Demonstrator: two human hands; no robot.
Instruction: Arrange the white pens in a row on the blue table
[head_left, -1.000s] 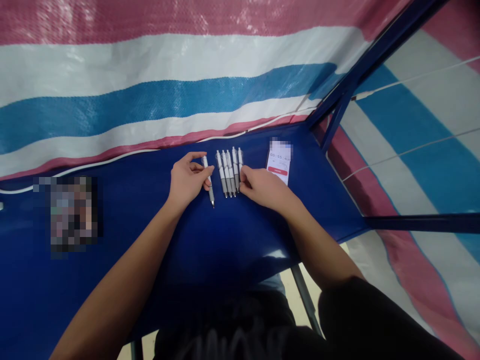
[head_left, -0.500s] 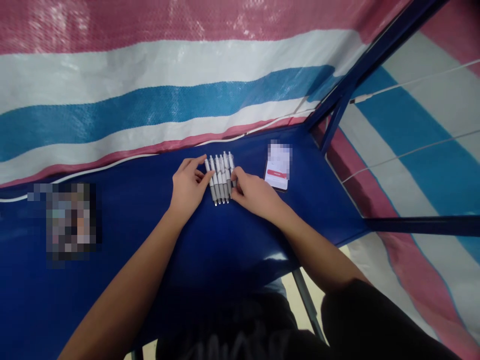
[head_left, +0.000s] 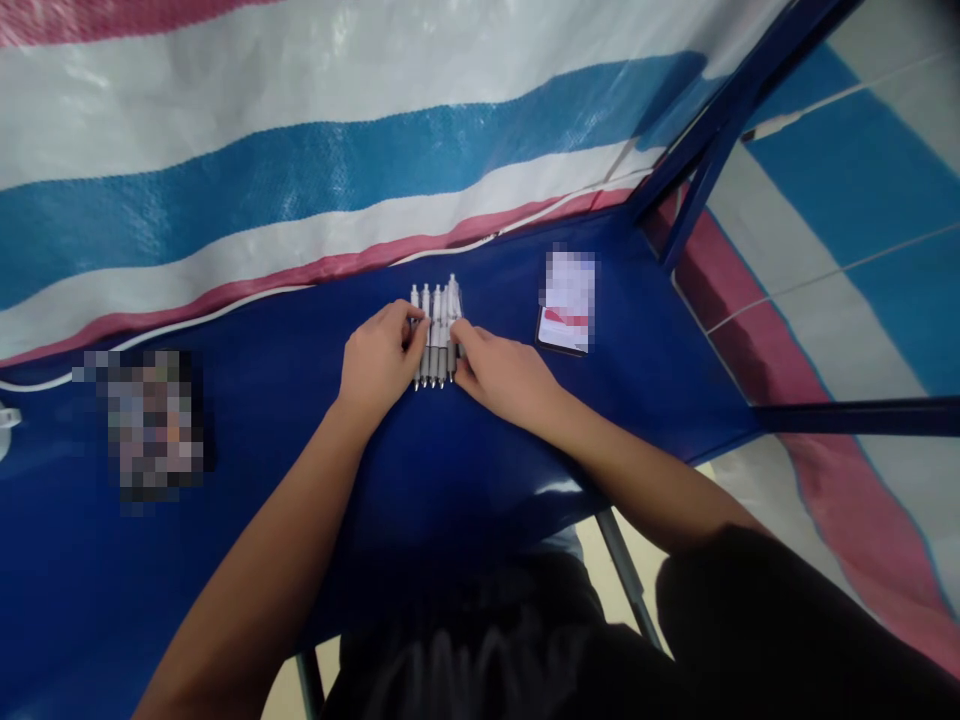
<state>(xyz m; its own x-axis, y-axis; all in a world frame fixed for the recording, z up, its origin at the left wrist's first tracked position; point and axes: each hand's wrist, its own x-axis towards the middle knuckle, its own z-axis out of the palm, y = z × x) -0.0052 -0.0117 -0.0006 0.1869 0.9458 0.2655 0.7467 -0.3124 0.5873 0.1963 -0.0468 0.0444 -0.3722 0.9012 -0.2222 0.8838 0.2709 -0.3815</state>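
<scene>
Several white pens with grey grips (head_left: pixel 437 335) lie side by side on the blue table (head_left: pixel 450 480), white ends away from me and tips towards me. My left hand (head_left: pixel 382 355) is closed at the left side of the row, thumb and forefinger on the outermost pen. At the right side my right hand (head_left: pixel 499 370) is closed, its fingertips against the rightmost pen, which reaches a little further up than the others. Both hands partly cover the pens.
A phone with a lit screen (head_left: pixel 566 305) lies to the right. A blurred-out item (head_left: pixel 157 425) is on the left, and part of a white object (head_left: pixel 6 430) shows at the left edge. A white cable (head_left: pixel 225 315) runs along the back edge, before a striped sheet (head_left: pixel 337 160).
The view has shifted, so the table sits higher in it. The hands are closer together and the pens are pressed into a tighter, more even row.
</scene>
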